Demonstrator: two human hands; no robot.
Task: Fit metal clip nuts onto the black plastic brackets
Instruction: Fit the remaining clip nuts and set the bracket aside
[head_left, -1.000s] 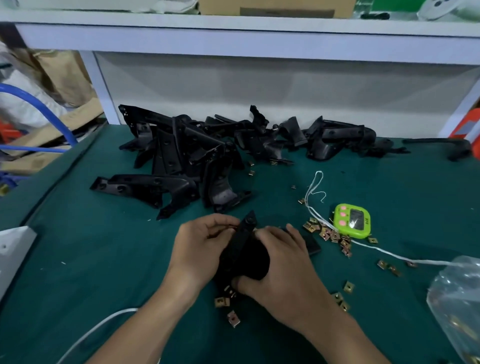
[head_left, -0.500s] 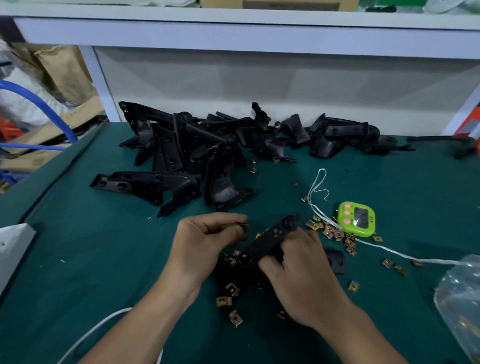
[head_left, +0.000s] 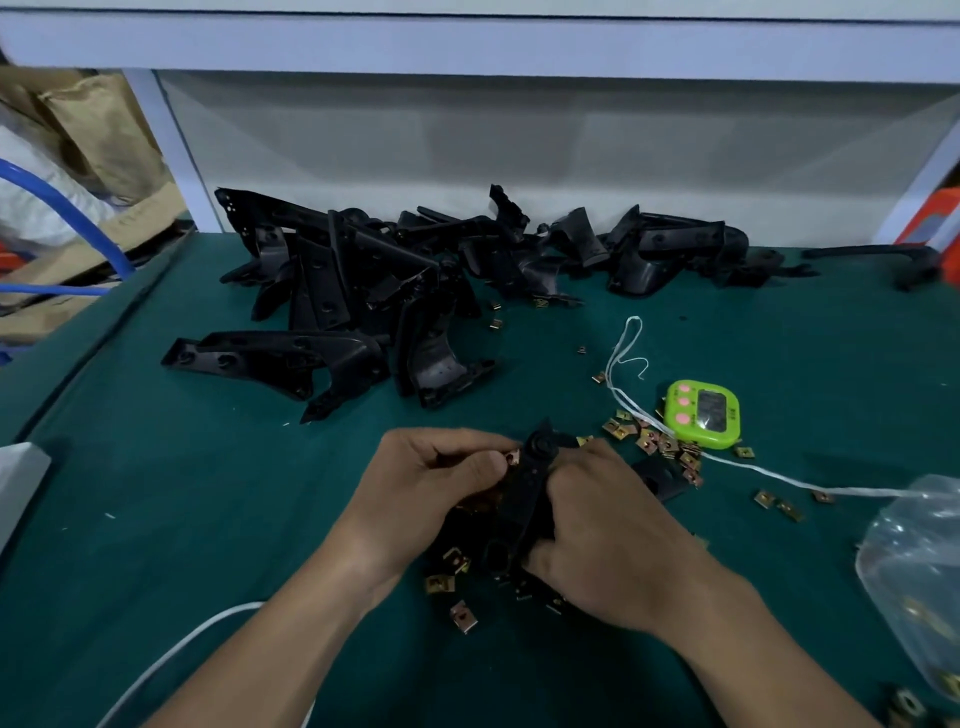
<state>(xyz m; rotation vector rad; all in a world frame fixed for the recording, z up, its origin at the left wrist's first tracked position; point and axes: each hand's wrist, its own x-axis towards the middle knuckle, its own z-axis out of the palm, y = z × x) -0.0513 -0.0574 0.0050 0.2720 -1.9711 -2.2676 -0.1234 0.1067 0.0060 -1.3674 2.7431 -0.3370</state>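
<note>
A black plastic bracket (head_left: 527, 493) stands nearly upright at the table's near middle, gripped low down by my right hand (head_left: 597, 525). My left hand (head_left: 436, 483) pinches a brass-coloured metal clip nut (head_left: 512, 457) against the bracket's upper left edge, just below its round boss. Loose clip nuts (head_left: 451, 571) lie under and in front of the hands, and more loose clip nuts (head_left: 660, 441) are scattered to the right. A pile of black brackets (head_left: 358, 296) fills the far middle of the green table (head_left: 182, 519).
A green digital timer (head_left: 702, 413) sits right of the hands with a white string (head_left: 779, 480) running past it. A clear plastic bag (head_left: 919, 561) lies at the right edge. A white cable (head_left: 171, 654) crosses the near left. A white shelf frame (head_left: 171, 150) rises behind.
My right hand has turned the bracket from a slant toward the right to nearly upright. My left hand has brought the clip nut against the bracket's upper edge.
</note>
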